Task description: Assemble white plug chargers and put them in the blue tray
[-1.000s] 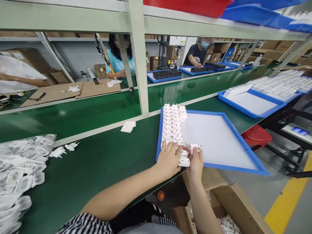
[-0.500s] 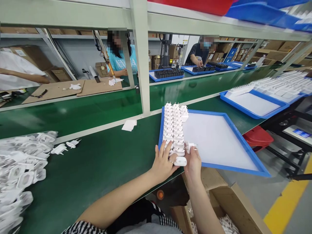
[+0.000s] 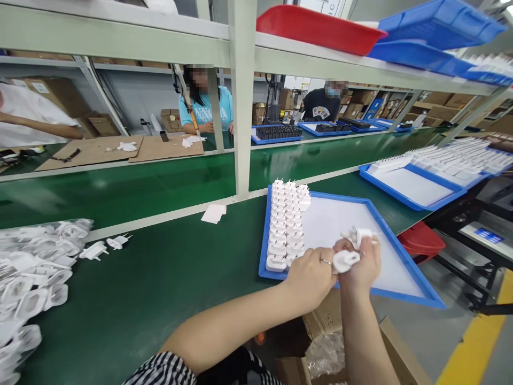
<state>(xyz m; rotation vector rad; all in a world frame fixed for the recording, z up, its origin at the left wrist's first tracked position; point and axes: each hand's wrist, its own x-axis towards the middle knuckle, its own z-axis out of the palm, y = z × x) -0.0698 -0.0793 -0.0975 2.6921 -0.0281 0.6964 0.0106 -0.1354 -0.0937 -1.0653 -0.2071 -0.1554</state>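
My left hand (image 3: 312,279), a ring on one finger, is closed around a white plug adapter (image 3: 345,261) that sticks out between the two hands. My right hand (image 3: 364,267) grips white plug adapters (image 3: 363,235) in its fingertips; motion blur hides how many. Both hands meet over the front edge of a blue-rimmed tray (image 3: 396,240) with a white bottom. Along the tray's left side, white plug adapters (image 3: 285,224) stand in rows with their pins up; the third row is short and sits at the back.
White plug parts (image 3: 36,278) lie heaped at far left, with two loose plugs (image 3: 94,250) beside them. White paper slips (image 3: 214,213) lie near the shelf post (image 3: 241,107). Other filled trays (image 3: 417,184) stand at right. Below is an open carton (image 3: 401,347). Co-workers sit across the bench.
Both hands have moved right, off the plug rows to the tray's front middle, and come together with the white plugs. The view has tilted up slightly.
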